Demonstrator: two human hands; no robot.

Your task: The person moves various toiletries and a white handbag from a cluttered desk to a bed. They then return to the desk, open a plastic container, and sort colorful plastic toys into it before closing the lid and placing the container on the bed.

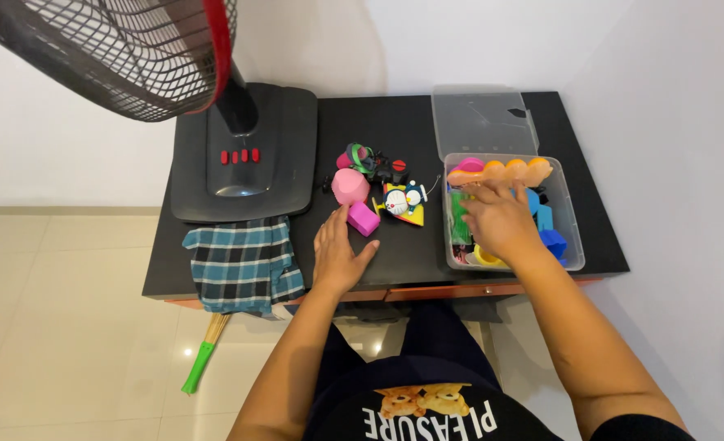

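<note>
A black desk (411,131) stands against a white wall over pale floor tiles, where a green-handled broom (201,359) lies at 7 o'clock. Nearest the person, a folded plaid cloth (242,263) hangs over the desk's front edge. The left hand (337,253) lies flat on the desktop, fingers loosely together and gripping nothing, its fingertips touching a small pink block (364,218). Just beyond, at 12 o'clock from that hand, sit a pink cup (350,187), a blue-and-white cartoon figure (403,201) and a cluster of small toys (372,161). At 3 o'clock, the right hand (499,222) reaches into a clear plastic bin (571,220) of bright toys, fingers spread (what they touch is hidden); an orange bumpy piece (501,171) spans the bin's far rim. The bin's lid (483,122) lies behind. The fan base (244,151) fills the far left, its cage (133,49) blocking the corner.
</note>
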